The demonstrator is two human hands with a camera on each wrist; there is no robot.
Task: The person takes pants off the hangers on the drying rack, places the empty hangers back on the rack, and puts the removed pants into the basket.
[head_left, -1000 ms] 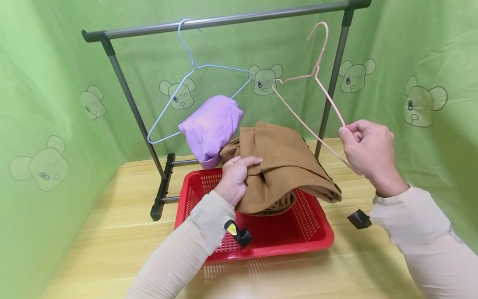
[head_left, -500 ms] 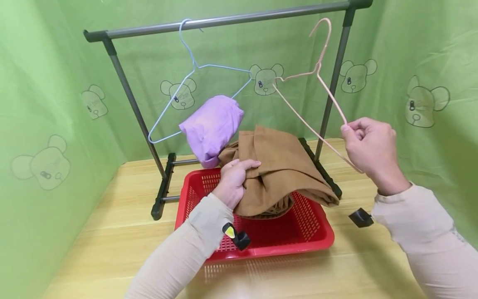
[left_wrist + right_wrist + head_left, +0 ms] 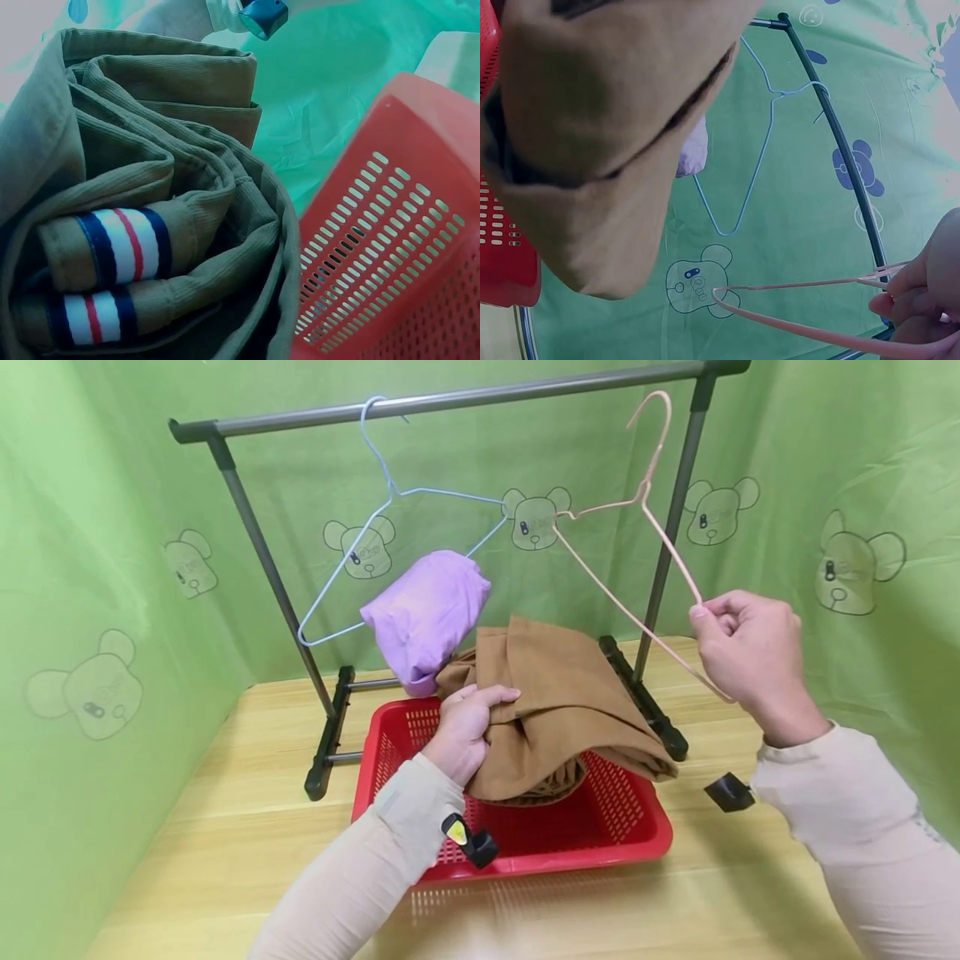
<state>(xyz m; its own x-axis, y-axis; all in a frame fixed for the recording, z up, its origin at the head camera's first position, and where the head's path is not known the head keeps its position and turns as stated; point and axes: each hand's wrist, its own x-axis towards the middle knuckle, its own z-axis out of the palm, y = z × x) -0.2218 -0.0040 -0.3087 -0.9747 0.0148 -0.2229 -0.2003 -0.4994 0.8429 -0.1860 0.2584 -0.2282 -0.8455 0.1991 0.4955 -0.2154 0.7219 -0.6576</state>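
My left hand [image 3: 461, 731] grips a folded brown garment [image 3: 570, 693] by its left side, thumb on top, above a red basket [image 3: 555, 863]. In the left wrist view the garment's layers [image 3: 240, 187] show, with two bands striped navy, white and red. Off to the right, my right hand [image 3: 759, 652] pinches a pink wire hanger [image 3: 646, 492] by its right end. The hanger is bare, its hook up near the rack's bar. The left hand's fingers under the cloth are hidden.
A dark clothes rack [image 3: 487, 396] stands behind the basket on a wooden table [image 3: 195, 852]. From its bar hangs a blue hanger [image 3: 392, 489] with a bunched purple cloth [image 3: 427, 618] at its lower bar. Green curtains [image 3: 90, 568] with bear faces surround the table.
The pink hanger has risen slightly and shifted right with my right hand. My left hand and the brown garment have sunk a little and drifted left. The purple cloth stays put.
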